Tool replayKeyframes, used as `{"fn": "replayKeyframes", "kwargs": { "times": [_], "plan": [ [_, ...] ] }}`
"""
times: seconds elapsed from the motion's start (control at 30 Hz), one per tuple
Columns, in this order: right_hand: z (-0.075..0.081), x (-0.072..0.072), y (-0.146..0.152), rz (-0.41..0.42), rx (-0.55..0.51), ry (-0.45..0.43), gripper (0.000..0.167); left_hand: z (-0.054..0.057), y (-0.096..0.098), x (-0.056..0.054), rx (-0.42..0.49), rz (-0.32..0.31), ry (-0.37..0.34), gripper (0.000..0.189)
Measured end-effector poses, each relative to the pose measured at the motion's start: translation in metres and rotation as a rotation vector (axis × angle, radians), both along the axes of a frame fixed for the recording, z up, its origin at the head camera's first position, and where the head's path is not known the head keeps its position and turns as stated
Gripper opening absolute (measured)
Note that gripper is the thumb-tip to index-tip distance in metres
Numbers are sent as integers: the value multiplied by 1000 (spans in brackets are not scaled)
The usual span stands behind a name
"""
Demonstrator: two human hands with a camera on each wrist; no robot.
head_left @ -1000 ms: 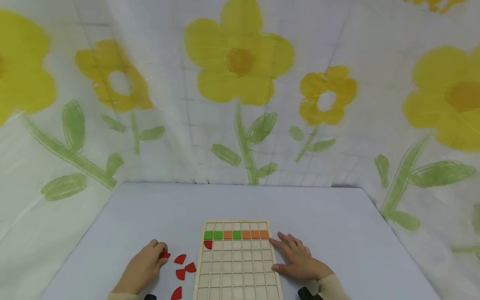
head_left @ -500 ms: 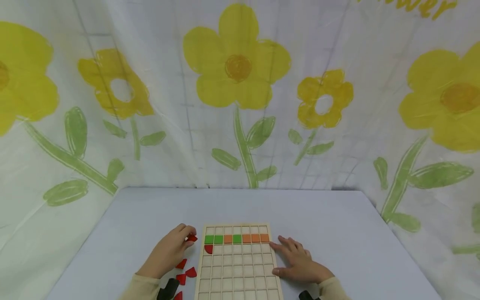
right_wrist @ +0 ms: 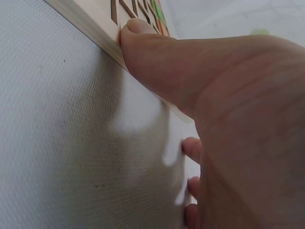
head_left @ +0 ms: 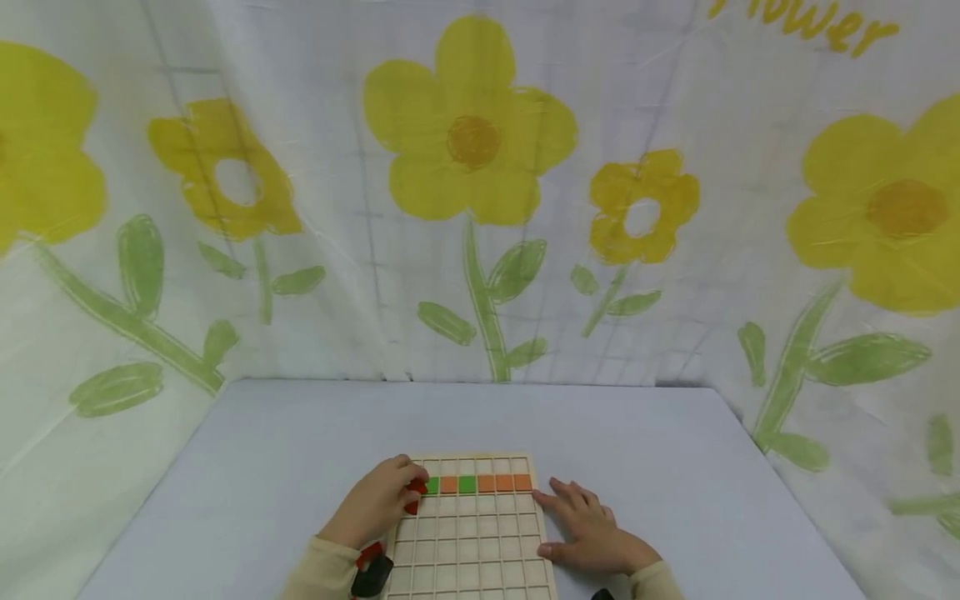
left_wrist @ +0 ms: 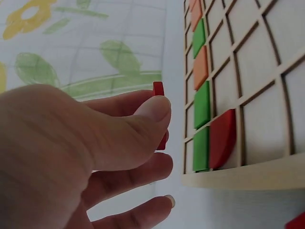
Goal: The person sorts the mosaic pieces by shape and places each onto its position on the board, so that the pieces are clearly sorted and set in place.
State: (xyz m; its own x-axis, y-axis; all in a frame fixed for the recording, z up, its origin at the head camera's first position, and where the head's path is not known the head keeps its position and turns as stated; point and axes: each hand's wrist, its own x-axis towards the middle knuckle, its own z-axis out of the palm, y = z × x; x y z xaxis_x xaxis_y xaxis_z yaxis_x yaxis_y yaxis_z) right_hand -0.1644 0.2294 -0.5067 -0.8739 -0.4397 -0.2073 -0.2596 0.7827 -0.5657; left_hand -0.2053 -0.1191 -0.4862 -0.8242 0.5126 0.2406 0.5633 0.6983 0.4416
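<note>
A: What is the left hand (head_left: pixel 375 502) doing?

B: It is pinching a red piece (left_wrist: pixel 158 89) between thumb and forefinger; its other fingers are bending loosely and are gripping nothing.

A: And where is this piece showing?

B: From the head camera, it is showing at about ten o'clock of the board (head_left: pixel 468 550), over the corner. From the left wrist, it is appearing apart from the board.

A: What is the board holding?

B: In the second row from its twelve o'clock edge, green tiles (left_wrist: pixel 202 106) and orange tiles (head_left: pixel 504 482) are filling the cells. Next to the leftmost green one, on its six o'clock side, a second red piece (left_wrist: pixel 222 139) is lying in its cell.

A: And the right hand (head_left: pixel 596 537)?

B: It is resting at three o'clock of the board. Its fingers are spreading toward ten or eleven o'clock, its thumb is touching the rim, and it is grasping nothing.

A: Is something else showing?

B: Yes, a loose piece (head_left: pixel 369 553) is lying partly hidden beside the left sleeve (head_left: pixel 322 571), between eight and nine o'clock of the board. Behind the table (head_left: pixel 630 450), at twelve o'clock, a flower cloth (head_left: pixel 480 183) is hanging.
</note>
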Motion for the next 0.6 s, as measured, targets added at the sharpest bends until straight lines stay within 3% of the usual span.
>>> {"fn": "replayKeyframes", "kwargs": {
  "times": [0.33,0.6],
  "plan": [
    [5,2,-2,-4,-1,3,73,-25,7,0,-26,-47,40,16],
    [3,1,-3,-12,8,-10,74,-27,10,0,-2,-73,124,28]
  ]
}}
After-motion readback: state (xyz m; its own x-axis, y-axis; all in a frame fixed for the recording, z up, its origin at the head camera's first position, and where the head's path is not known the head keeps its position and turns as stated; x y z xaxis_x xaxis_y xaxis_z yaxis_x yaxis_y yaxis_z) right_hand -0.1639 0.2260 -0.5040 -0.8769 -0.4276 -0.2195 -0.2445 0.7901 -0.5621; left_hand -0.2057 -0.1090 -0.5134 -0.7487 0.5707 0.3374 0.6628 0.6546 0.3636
